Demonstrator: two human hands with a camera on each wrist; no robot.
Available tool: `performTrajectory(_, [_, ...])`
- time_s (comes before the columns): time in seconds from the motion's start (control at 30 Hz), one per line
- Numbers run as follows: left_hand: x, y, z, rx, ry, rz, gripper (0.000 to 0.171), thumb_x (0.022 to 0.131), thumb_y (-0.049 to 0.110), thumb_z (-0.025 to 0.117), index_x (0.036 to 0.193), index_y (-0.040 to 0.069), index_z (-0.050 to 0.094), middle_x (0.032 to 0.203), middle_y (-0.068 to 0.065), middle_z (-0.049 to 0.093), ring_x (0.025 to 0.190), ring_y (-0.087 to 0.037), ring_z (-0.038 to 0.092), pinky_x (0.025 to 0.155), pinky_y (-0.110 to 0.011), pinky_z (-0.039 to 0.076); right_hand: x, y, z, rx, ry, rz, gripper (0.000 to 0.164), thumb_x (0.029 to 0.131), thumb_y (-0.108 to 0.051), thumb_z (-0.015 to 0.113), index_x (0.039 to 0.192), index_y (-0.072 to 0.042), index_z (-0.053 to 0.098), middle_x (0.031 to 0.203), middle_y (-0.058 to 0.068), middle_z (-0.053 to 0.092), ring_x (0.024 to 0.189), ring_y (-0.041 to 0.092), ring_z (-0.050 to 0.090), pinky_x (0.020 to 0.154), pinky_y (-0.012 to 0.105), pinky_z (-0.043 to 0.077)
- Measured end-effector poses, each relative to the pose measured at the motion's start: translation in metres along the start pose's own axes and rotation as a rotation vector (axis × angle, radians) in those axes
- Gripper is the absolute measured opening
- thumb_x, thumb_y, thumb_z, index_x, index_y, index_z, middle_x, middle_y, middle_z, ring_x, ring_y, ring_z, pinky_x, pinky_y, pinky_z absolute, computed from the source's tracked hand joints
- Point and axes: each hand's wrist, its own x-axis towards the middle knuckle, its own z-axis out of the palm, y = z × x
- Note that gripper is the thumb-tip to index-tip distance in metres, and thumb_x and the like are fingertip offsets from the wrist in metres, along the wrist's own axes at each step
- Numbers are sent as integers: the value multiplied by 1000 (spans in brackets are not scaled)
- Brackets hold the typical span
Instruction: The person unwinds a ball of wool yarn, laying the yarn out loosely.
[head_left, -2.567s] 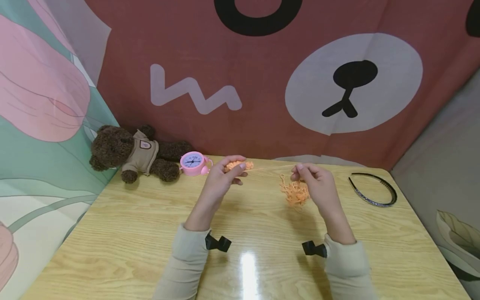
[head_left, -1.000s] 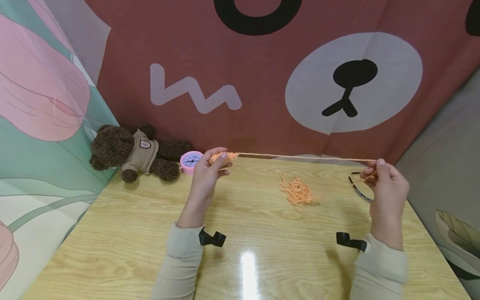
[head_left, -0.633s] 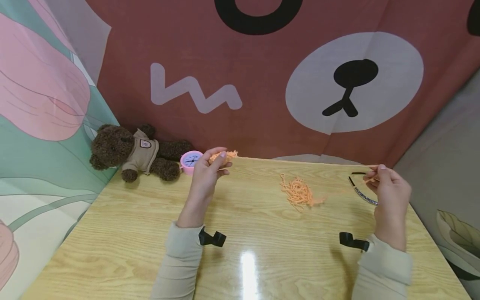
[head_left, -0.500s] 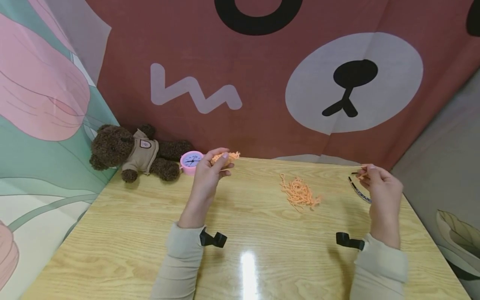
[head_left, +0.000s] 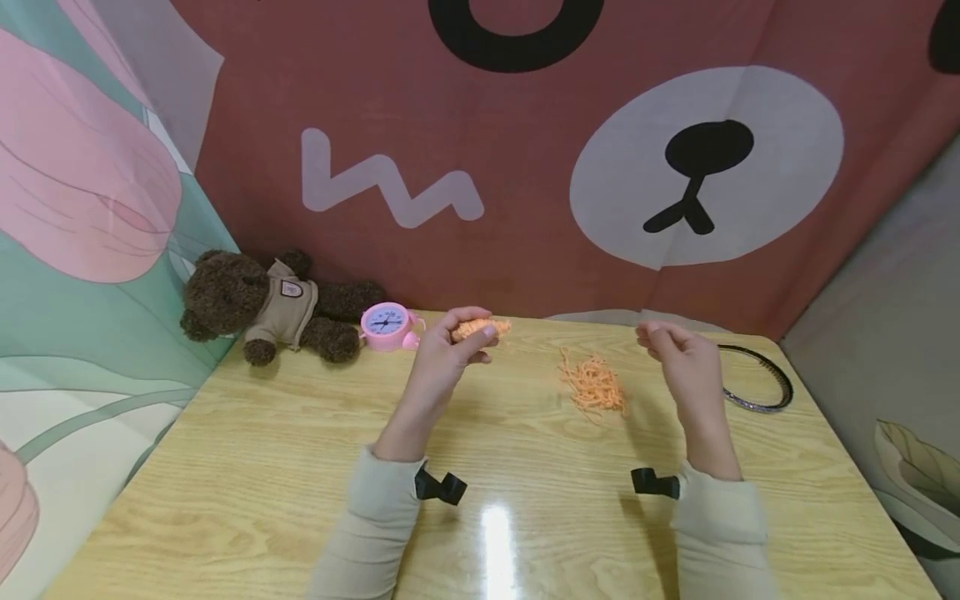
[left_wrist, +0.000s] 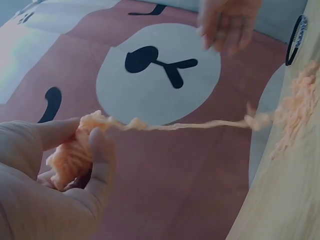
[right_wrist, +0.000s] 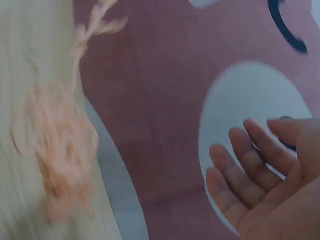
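Note:
My left hand (head_left: 438, 362) pinches a small wound bundle of orange yarn (left_wrist: 71, 159) between thumb and fingers, above the back of the table. From it a yarn strand (left_wrist: 195, 125) runs across to a loose, tangled yarn pile (head_left: 594, 385) on the tabletop, as the left wrist view shows. My right hand (head_left: 688, 362) hovers to the right of that pile. In the right wrist view its fingers (right_wrist: 245, 185) are relaxed, spread a little, with nothing between them. The strand and the pile are blurred there.
On the wooden table (head_left: 262, 467), a black headband (head_left: 785, 390) with a glittery side lies at the right. A pink alarm clock (head_left: 386, 325) stands left of my left hand, beside a brown teddy bear (head_left: 225, 293) lying down. A bear-print cloth (head_left: 525, 250) hangs behind.
My right hand drew a strand far out to the right, then let go of it and came back leftward. My left hand shifted left and returned, keeping the yarn bundle.

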Motion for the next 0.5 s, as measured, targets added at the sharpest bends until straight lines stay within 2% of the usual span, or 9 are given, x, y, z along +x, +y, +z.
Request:
performTrajectory(0.13, [-3,-4,8,0,-49,5,32,94,2,70,124,-3,61,108,-6,65,90,-13,67,76,-26,61,-9,-9,30,-63,-127,-113,54,100,-56,54,132,-15,69,126,3,72,115,13,67,102,41,54])
performTrajectory(0.17, [-4,-4,10,5,-60,6,31,93,1,70,123,-2,62,110,-7,64,91,-13,67,77,-27,61,-12,-11,37,-62,-161,-139,53,100,-55,55,133,-16,69,127,4,72,117,16,67,102,43,54])
performTrajectory(0.27, [-6,-6,16,46,-87,19,31,92,1,70,122,-3,62,111,-11,64,91,-14,67,78,-29,62,-20,-18,59,-52,-275,-213,50,100,-52,59,134,-17,67,130,4,71,119,21,67,99,46,56])
performTrajectory(0.4, [-8,-8,21,141,-110,63,30,92,3,72,120,-1,65,111,-14,66,87,-13,67,75,-29,62,-31,-25,79,-36,-419,-252,44,99,-47,62,133,-19,67,129,3,70,115,22,69,94,43,59])
performTrajectory(0.5, [-9,-9,24,187,-113,83,28,91,4,74,118,1,66,110,-16,67,84,-12,66,73,-28,61,-35,-27,85,-31,-465,-253,36,99,-41,65,125,-17,71,116,5,74,102,19,71,85,36,60])
